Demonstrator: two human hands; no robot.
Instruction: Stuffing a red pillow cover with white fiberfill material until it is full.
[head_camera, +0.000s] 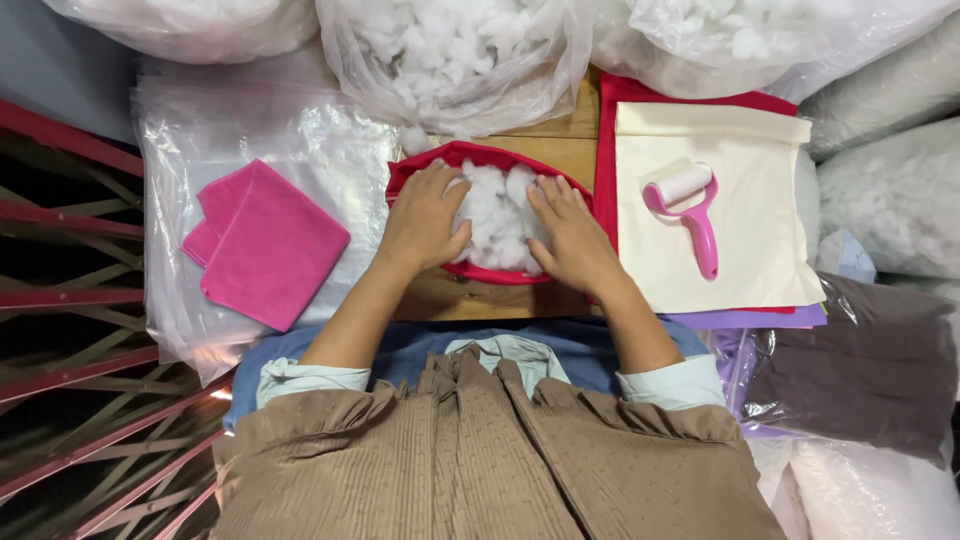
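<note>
A red fabric cover (470, 152) lies on the wooden table (560, 150), its opening spread wide and full of white stuffing (497, 212). My left hand (425, 215) lies flat on the cover's left side, fingers over the edge of the stuffing. My right hand (570, 232) presses down on the right side, fingers spread on the stuffing and the red rim. Both hands rest on the cover and its filling; neither is closed around anything.
A folded pink cloth (265, 243) lies on clear plastic bags (220, 140) at the left. A pink lint roller (688, 210) rests on cream fabric (740, 230) over red fabric at the right. Bags of white stuffing (460, 55) crowd the back. A dark bagged item (860, 370) sits lower right.
</note>
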